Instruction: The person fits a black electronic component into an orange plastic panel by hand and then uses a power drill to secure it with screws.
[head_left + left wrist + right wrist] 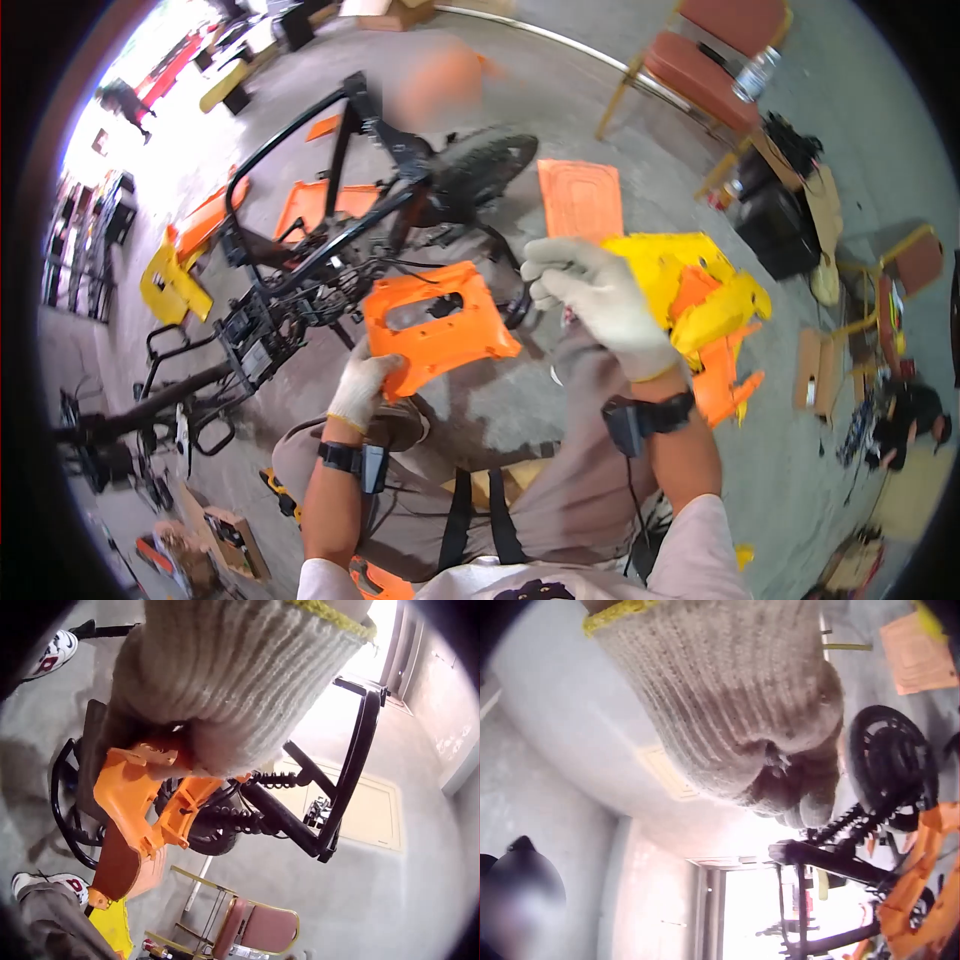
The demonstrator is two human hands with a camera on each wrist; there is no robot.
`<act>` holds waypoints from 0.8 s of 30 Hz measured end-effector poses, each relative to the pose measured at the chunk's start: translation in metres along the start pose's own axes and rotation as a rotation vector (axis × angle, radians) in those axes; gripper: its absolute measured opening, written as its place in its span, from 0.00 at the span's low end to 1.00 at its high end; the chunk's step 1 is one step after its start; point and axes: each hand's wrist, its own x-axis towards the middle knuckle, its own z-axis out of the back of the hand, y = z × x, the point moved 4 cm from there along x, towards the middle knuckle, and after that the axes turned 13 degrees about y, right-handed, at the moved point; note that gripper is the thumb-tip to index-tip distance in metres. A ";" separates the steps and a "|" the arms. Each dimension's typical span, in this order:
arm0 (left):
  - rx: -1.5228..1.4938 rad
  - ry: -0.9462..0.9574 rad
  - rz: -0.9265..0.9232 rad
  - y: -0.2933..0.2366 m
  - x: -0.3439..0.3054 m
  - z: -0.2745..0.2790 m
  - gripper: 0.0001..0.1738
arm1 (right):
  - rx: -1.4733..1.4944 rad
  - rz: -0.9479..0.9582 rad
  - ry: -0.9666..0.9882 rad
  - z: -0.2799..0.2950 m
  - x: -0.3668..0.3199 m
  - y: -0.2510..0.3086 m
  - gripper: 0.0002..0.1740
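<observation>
My gloved left hand (365,385) grips the lower left corner of an orange plastic panel (485,330), which has a long cutout in its middle. In the left wrist view the ribbed glove covers part of the same panel (124,784). My gloved right hand (600,300) is raised to the right of the panel, apart from it. Its fingers are loosely bent, and nothing shows between them. The right wrist view has the glove (735,712) filling the top, with the fingertips bent away from the camera. A black motorbike frame (330,255) stands beyond the panel.
Yellow panels (690,260) and an orange sheet (580,200) lie on the floor to the right. More yellow panels (172,285) and orange ones (208,218) lie beyond the frame at left. A red chair (700,75) stands at the back right, near a black box (778,230).
</observation>
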 end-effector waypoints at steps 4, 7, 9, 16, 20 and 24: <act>-0.054 0.004 0.056 0.001 0.000 0.000 0.23 | 0.059 0.041 -0.326 0.037 -0.097 0.033 0.16; -0.074 0.021 0.099 -0.005 -0.001 0.003 0.23 | 0.065 -0.031 -0.539 0.063 -0.175 0.006 0.17; -0.097 0.037 0.127 -0.012 -0.004 -0.009 0.20 | 0.070 -0.040 -0.607 0.077 -0.222 -0.029 0.17; -0.041 0.112 0.152 -0.010 -0.001 -0.005 0.21 | 0.462 -0.318 -1.202 0.138 -0.405 -0.248 0.13; 0.036 0.081 0.070 -0.015 -0.006 -0.009 0.15 | 0.293 -0.709 -1.248 0.109 -0.449 -0.296 0.11; 0.262 0.033 0.090 -0.027 -0.015 -0.012 0.18 | 0.274 -0.827 -1.170 0.099 -0.462 -0.350 0.07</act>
